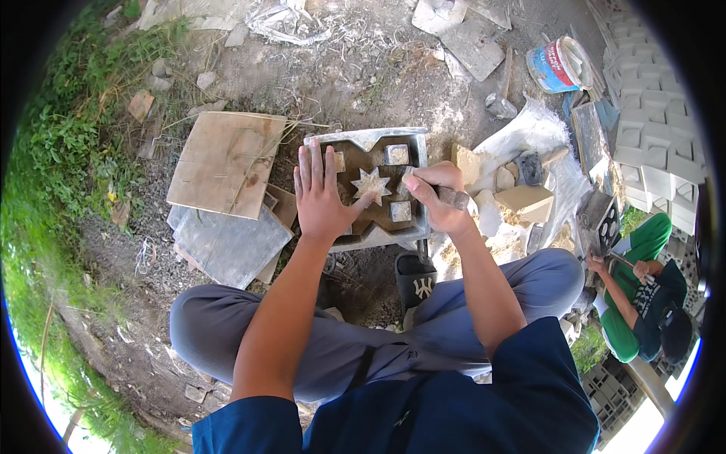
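A grey rectangular mould point(370, 138) lies on the ground before my knees. Inside it are a raised eight-pointed star point(370, 185) and several small square blocks point(396, 154), and the recesses look coated brown. My left hand point(321, 200) rests over the mould's left side, fingers spread, its thumb reaching toward the star. At the right side, the fingers of my right hand point(445, 204) are wrapped round a short brownish-grey stub point(454, 198). Most of that stub is hidden by the hand, so its kind does not show.
Left of the mould lie a wooden board point(227, 163) and grey slabs point(227, 242). On the right a white sack point(541, 125) carries broken lumps point(525, 200). A paint bucket point(556, 66) stands beyond. Another person point(643, 291) works at far right beside stacked blocks point(650, 113).
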{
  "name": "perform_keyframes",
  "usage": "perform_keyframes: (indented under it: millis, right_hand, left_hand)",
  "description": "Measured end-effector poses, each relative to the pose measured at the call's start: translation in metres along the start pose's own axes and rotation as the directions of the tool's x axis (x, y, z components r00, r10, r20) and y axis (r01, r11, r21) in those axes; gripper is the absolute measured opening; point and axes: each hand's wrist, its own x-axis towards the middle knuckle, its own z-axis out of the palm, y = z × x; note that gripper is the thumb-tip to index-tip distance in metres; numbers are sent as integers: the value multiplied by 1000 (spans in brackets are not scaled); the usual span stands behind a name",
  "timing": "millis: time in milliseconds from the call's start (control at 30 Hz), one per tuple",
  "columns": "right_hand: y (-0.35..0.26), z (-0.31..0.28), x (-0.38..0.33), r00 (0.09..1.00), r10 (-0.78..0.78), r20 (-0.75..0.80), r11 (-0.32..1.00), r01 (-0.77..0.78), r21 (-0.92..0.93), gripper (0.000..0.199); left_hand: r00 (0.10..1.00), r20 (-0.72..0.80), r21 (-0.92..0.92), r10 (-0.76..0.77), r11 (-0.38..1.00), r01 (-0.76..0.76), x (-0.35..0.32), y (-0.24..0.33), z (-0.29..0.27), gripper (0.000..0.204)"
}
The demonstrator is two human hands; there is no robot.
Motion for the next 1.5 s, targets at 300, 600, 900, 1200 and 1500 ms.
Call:
perform_keyframes:
  millis: [300,600,900,1200,1500]
  right_hand:
    - [8,-5,-9,949,303,89,947,-310,79,42]
    - [-37,-10,1,980,-197,-22,885,187,427,48]
    - [-81,-14,-26,981,-149,-121,877,188,441,78]
    - [-50,3,-20,999,22,-35,976,-14,218,70]
    - [-33,-2,-26,984,131,-120,921,-76,382,68]
  left_hand:
    - [1000,19,9,-8,1000,8,-3,-1,-2,115]
    - [1000,4,12,-10,1000,10,-3,-1,-4,116]
    - [1000,-10,26,-6,1000,6,-7,-3,-2,116]
    - [1000,-27,-4,-2,1000,2,-4,-3,0,116]
    - [1000,-21,-6,8,1000,-8,-7,-4,0,116]
